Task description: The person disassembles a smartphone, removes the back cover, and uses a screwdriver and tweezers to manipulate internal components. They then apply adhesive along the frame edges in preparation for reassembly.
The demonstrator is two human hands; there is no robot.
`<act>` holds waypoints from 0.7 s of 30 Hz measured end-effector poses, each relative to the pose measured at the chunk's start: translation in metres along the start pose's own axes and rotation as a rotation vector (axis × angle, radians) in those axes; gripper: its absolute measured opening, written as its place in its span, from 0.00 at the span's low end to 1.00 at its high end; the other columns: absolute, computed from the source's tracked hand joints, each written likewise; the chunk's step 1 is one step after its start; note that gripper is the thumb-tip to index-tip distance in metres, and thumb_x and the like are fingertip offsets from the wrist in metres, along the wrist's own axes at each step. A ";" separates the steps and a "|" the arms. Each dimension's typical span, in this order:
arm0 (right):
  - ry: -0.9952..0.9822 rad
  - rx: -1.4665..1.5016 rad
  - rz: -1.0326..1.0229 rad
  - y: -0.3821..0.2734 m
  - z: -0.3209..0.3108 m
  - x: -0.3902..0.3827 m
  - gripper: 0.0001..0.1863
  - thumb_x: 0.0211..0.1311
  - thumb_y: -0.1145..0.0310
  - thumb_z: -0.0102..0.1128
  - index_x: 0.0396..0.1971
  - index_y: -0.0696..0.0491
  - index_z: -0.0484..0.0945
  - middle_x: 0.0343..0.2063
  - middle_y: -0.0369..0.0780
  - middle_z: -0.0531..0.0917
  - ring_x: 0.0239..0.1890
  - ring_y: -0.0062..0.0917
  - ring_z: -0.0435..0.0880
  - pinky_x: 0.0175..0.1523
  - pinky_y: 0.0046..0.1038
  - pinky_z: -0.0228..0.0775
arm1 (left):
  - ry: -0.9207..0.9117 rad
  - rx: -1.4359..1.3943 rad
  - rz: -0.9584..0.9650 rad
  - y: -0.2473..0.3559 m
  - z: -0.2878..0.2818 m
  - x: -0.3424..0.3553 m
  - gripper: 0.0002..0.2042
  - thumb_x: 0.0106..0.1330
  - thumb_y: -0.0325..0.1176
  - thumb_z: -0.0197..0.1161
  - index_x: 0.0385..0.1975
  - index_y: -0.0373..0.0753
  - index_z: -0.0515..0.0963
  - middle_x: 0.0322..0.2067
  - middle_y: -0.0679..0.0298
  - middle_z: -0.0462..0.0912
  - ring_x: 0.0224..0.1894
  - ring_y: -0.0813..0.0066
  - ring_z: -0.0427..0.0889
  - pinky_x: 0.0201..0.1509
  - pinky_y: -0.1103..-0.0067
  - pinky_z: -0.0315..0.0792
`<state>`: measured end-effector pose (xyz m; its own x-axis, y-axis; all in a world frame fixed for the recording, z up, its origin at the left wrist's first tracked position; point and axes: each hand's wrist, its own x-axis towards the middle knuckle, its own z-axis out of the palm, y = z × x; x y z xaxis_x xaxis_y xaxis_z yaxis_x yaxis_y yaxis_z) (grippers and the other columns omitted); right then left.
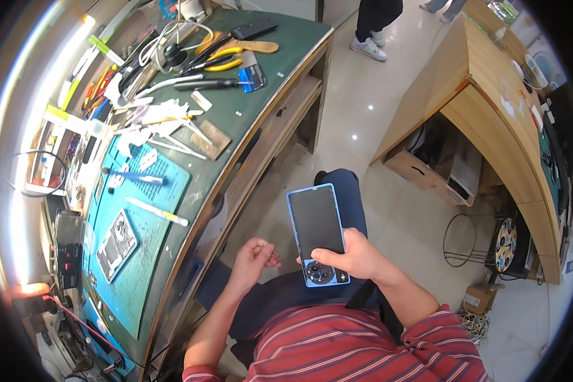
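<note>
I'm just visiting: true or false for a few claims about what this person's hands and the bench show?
1. The right hand holds a phone. True.
2. The left hand grips pliers. False: it is a loose fist, empty; the pliers lie on the bench.
3. The phone lies on the blue mat. False: it is held over the lap.
4. The phone shows its camera side. True.

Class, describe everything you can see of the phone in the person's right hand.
The phone is a slim rectangular slab with a light blue rim and a dark, glossy back. A round camera cluster sits at its near end. The right hand grips that lower end, thumb across it, holding it above the lap, top pointing away. The left hand stays clear, loosely fisted.
</note>
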<state>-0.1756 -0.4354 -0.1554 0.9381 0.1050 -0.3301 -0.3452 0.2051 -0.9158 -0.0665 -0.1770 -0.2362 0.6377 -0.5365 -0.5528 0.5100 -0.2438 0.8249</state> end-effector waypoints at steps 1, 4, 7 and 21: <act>0.010 0.008 0.002 0.001 -0.006 0.002 0.12 0.72 0.73 0.61 0.51 0.62 0.82 0.44 0.44 0.90 0.48 0.26 0.89 0.56 0.30 0.81 | 0.000 -0.067 0.004 -0.002 0.002 0.011 0.04 0.78 0.28 0.61 0.40 0.35 0.76 0.34 0.63 0.85 0.33 0.76 0.86 0.40 0.79 0.84; 0.066 0.148 0.013 0.002 -0.021 0.001 0.13 0.72 0.74 0.61 0.53 0.63 0.80 0.45 0.45 0.89 0.49 0.29 0.89 0.56 0.32 0.82 | 0.032 -0.146 -0.013 -0.009 -0.001 0.045 0.04 0.74 0.23 0.64 0.44 0.33 0.77 0.42 0.57 0.87 0.46 0.69 0.89 0.56 0.72 0.85; 0.116 0.213 0.020 0.005 -0.036 0.004 0.13 0.73 0.75 0.61 0.54 0.63 0.79 0.46 0.45 0.89 0.50 0.31 0.89 0.56 0.33 0.82 | 0.050 -0.170 0.089 -0.016 -0.002 0.084 0.07 0.73 0.23 0.65 0.47 0.34 0.77 0.46 0.55 0.86 0.52 0.68 0.87 0.59 0.70 0.84; 0.204 0.297 0.149 0.009 -0.080 0.034 0.12 0.74 0.74 0.59 0.52 0.61 0.82 0.46 0.40 0.89 0.49 0.22 0.86 0.55 0.28 0.79 | 0.436 0.343 -0.135 -0.069 -0.020 0.287 0.09 0.79 0.37 0.60 0.46 0.38 0.81 0.31 0.70 0.79 0.36 0.79 0.81 0.42 0.82 0.75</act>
<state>-0.1444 -0.5073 -0.1936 0.8532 -0.0344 -0.5204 -0.4432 0.4781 -0.7582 0.0923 -0.2981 -0.4543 0.7964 -0.1167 -0.5934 0.4332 -0.5746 0.6944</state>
